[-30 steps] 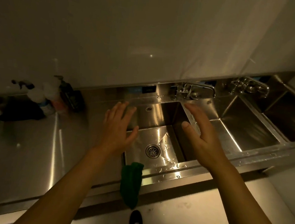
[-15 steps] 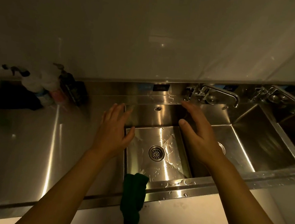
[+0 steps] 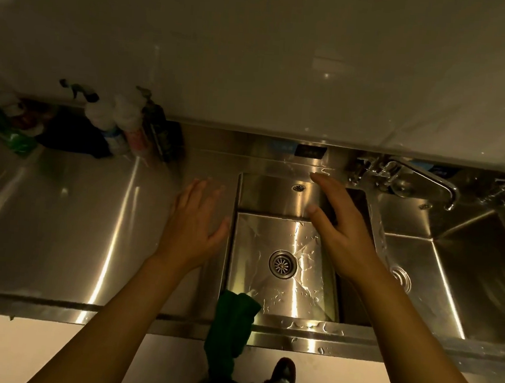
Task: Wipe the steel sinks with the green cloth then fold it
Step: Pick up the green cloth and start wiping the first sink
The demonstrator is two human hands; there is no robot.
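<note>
Both hands are spread flat and hold nothing. The left hand point(image 3: 192, 222) hovers over the counter point(image 3: 58, 235) just left of the wet sink point(image 3: 279, 288); the right hand point(image 3: 341, 229) is above its right side. The cloth point(image 3: 230, 327) hangs over the sink's front rim, below and between the hands (touching neither). A tap point(image 3: 411, 177) stands beyond the right hand.

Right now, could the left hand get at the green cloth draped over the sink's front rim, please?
Probably yes: the left hand is open and empty, and the green cloth hangs uncovered on the sink rim, with nothing between them.
</note>
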